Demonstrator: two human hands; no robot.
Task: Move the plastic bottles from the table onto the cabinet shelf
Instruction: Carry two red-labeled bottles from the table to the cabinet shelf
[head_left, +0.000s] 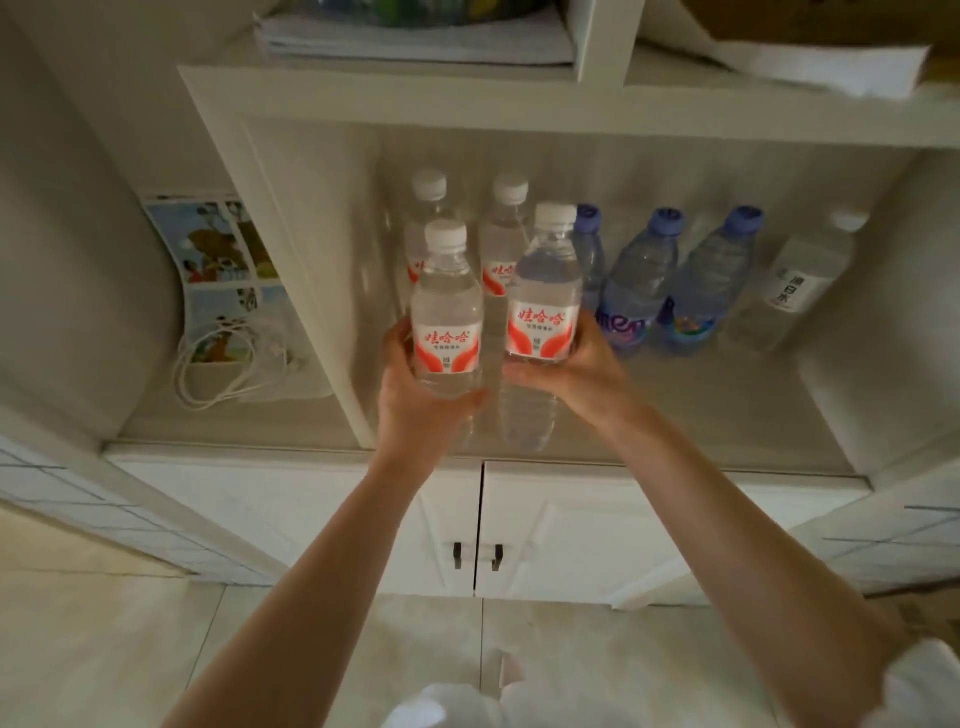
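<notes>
Gripping one bottle each, both hands were raised in front of the open cabinet shelf (675, 415). Left hand (415, 400) was closed around the lower body of a clear red-labelled bottle (447, 317), white cap up. Right hand (576, 369) was closed around the base of a second red-labelled bottle (545, 291), also upright, just beside the first. Whether either bottle touched the shelf could not be told; reflections showed on the glossy shelf beneath them. Behind the held pair stood two more red-labelled bottles (498, 228), white caps, near the back wall. To their right, a row of three blue-capped bottles (644, 280) stood close together, then a square clear bottle (800, 280) with a white label, slightly apart. Left compartment held a coiled white cable (218, 364) and a picture card (213, 244) against its wall. Stacked papers (415, 41) lay on the shelf above. Below, two white cabinet doors (561, 530) with dark handles were shut.
</notes>
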